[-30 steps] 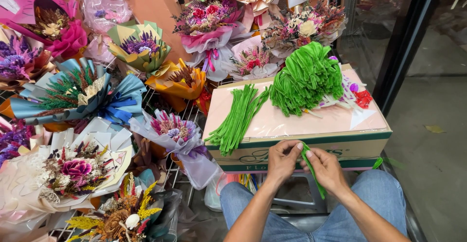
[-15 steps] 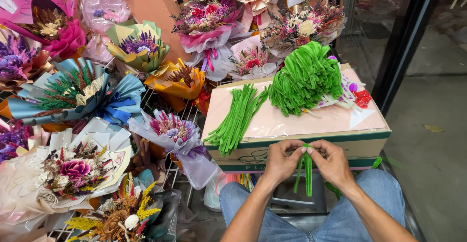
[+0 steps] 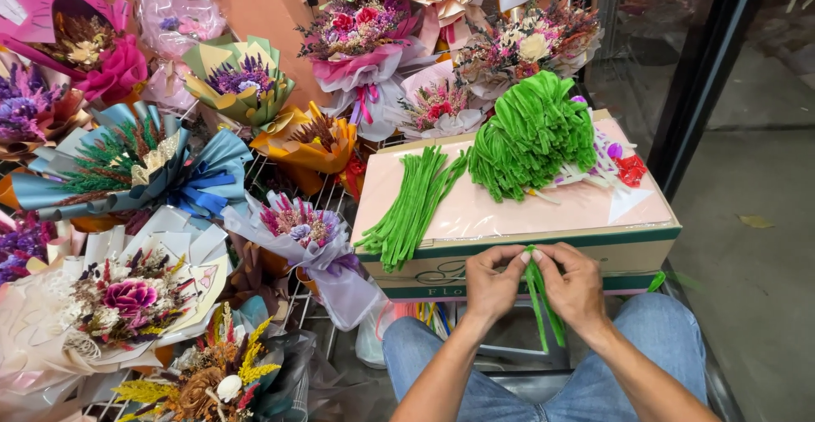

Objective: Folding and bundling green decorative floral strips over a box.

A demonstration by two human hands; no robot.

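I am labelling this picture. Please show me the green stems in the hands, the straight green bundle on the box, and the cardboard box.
green stems (image 3: pixel 542 299), head view, on the strands below the fingers.
straight green bundle (image 3: pixel 412 210), head view, mid-length.
cardboard box (image 3: pixel 509 256), head view, front wall.

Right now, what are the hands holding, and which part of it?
Both hands, left hand and right hand, pinch a green pipe cleaner at its top end; the rest hangs down between them.
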